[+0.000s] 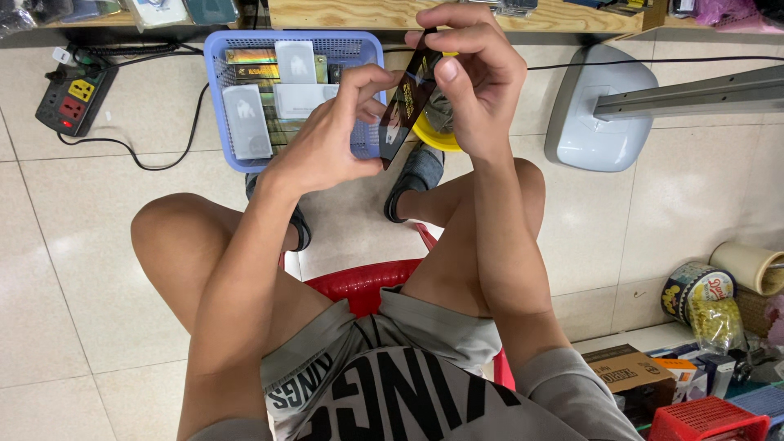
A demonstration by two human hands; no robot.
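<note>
A slim black packet (407,102) with gold print is held upright between both hands above my knees. My right hand (472,77) pinches its top edge with thumb and fingers. My left hand (339,131) grips its lower left side. Just beyond the hands, a blue plastic basket (219,98) sits on the tiled floor, holding several flat packets, some white, some dark with gold. A yellow round object (433,137) shows partly behind the packet.
I sit on a red plastic stool (359,284), feet in grey sandals. A black power strip (73,96) with cable lies far left. A grey fan base (600,110) stands right. Tape rolls, boxes and a red basket (706,418) crowd the lower right.
</note>
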